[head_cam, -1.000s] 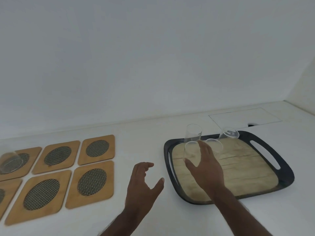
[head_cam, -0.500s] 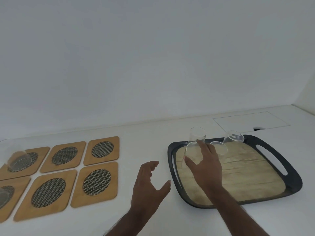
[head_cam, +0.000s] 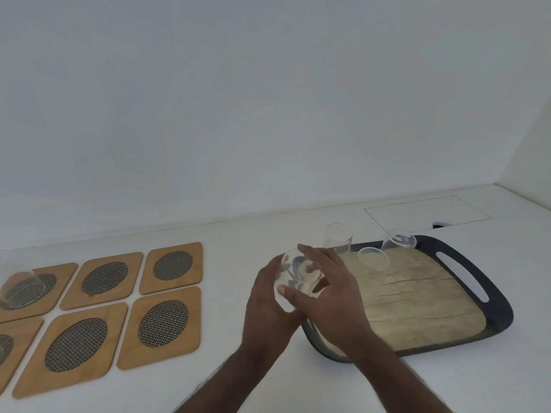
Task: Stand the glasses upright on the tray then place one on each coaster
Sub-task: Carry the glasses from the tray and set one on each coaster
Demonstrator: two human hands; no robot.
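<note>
A clear glass (head_cam: 293,277) is lifted off the tray's left edge, held between both hands. My right hand (head_cam: 331,290) grips it from the right and my left hand (head_cam: 268,302) cups it from the left. The dark tray (head_cam: 495,293) with a wood-look inlay holds three more glasses: one upright at the back left (head_cam: 338,238), one in the middle (head_cam: 373,258) and one tilted at the back (head_cam: 398,239). Wooden coasters with mesh ovals lie at the left, among them one nearest the tray (head_cam: 162,323). A glass (head_cam: 22,286) stands on the far-left coaster.
White counter runs to a white wall behind. A rectangular panel outline (head_cam: 426,211) and a small dark opening (head_cam: 438,225) sit behind the tray. Another glass is partly cut off at the lower left frame edge.
My right hand has closed on a glass and lifted it left off the tray. My left hand has come up and right to meet it.
</note>
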